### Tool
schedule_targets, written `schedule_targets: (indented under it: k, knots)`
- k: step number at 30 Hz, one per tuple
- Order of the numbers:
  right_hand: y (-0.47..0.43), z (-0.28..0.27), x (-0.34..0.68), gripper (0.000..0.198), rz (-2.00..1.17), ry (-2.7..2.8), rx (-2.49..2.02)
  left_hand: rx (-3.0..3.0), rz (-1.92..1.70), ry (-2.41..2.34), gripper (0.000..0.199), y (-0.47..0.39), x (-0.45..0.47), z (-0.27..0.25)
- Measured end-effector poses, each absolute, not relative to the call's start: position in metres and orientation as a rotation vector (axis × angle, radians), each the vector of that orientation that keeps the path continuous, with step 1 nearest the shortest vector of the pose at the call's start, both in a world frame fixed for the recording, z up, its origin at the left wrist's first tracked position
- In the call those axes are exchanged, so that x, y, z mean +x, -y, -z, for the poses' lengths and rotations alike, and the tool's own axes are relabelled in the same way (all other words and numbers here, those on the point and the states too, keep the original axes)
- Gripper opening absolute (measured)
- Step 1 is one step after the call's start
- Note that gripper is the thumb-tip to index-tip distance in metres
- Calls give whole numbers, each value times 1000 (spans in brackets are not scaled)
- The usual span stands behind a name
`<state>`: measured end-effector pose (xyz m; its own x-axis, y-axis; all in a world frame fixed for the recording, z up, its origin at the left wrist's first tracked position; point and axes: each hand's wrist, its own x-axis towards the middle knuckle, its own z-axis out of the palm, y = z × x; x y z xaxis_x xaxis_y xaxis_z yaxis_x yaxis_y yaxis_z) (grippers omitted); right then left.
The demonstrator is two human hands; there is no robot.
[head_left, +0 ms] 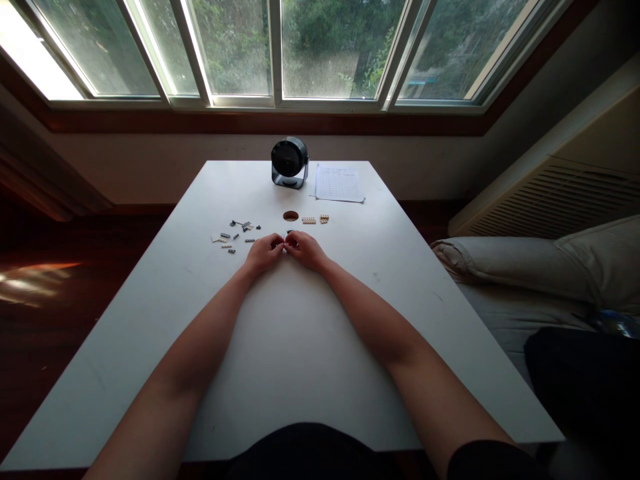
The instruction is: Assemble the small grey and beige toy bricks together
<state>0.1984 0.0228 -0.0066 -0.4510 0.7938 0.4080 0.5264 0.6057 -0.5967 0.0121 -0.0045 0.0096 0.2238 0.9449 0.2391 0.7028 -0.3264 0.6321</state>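
Now the left hand (265, 253) and right hand (306, 250) meet, fingers curled, grip impossible to tell, near knobbly tan blocks (309, 221); smooth white table (290, 347), glass window (340, 50).

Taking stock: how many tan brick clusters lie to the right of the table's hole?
2: a longer cluster beside the hole, a shorter cluster farther right. Both are uncovered.

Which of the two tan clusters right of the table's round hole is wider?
The left tan cluster, right beside the hole; the right tan cluster is narrower and sits farther from it.
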Motion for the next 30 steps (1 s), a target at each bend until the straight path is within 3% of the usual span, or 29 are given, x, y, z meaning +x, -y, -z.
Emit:
schedule_targets:
  k: [30]
  knots:
    - [-18,1,199,8,-533,2156,-1056,2106,-853,-1535,22,7,13,-13]
